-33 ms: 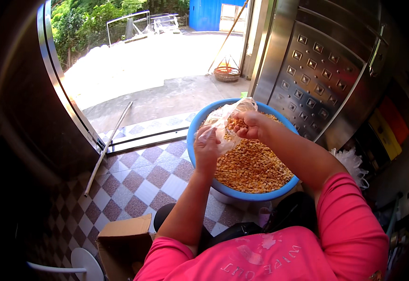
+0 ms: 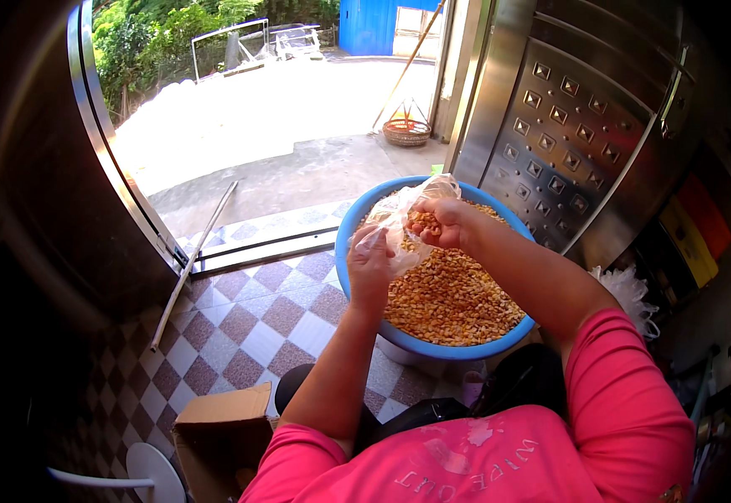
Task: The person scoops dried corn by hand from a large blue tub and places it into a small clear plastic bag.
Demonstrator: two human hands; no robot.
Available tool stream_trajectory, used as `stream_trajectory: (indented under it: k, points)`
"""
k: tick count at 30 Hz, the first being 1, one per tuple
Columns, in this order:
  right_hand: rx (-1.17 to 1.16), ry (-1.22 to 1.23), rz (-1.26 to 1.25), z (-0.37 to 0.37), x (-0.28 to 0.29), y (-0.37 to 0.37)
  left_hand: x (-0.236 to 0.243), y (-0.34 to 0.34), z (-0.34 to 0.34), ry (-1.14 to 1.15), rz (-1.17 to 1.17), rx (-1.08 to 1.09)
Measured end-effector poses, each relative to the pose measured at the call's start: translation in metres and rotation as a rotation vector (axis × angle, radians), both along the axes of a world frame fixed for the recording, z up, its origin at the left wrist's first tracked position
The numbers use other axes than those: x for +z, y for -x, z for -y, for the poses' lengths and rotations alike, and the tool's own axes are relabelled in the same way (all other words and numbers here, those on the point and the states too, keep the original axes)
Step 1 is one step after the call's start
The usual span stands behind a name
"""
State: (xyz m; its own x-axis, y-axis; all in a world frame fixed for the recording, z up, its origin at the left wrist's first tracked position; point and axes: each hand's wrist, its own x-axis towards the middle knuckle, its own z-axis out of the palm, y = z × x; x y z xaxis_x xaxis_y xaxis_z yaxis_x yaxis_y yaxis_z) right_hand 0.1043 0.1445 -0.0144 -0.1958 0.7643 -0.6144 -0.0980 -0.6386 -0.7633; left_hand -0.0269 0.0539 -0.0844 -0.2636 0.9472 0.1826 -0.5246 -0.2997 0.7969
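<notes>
While the left hand (image 2: pixel 371 264) grips the near edge of a clear plastic bag (image 2: pixel 395 210), the right hand (image 2: pixel 449 222) — just beside it — is curled, palm cupped, round a handful of yellow-orange kernels (image 2: pixel 423 223) by the bag. Below both hands stands a round blue tub (image 2: pixel 344 260), full of loose kernels (image 2: pixel 457 302). Well beyond the right hand, a woven basket (image 2: pixel 406 134); left of the left hand, a pale pole (image 2: pixel 193 267), slanting across the door sill (image 2: pixel 269 255).
</notes>
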Motion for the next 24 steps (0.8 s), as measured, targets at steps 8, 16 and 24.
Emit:
stream_trajectory:
  k: [8, 16, 24]
  points:
    - [-0.033, -0.225, -0.152, -0.013, 0.004, 0.007, -0.002, 0.002, -0.004, -0.059, -0.054, 0.038]
    - [0.075, -0.448, 0.203, -0.003, 0.005, -0.013, 0.002, 0.001, 0.001, 0.013, -0.001, 0.026]
    - [0.365, -0.901, 0.563, 0.029, 0.001, -0.072, 0.004, 0.001, 0.003, 0.003, -0.017, 0.027]
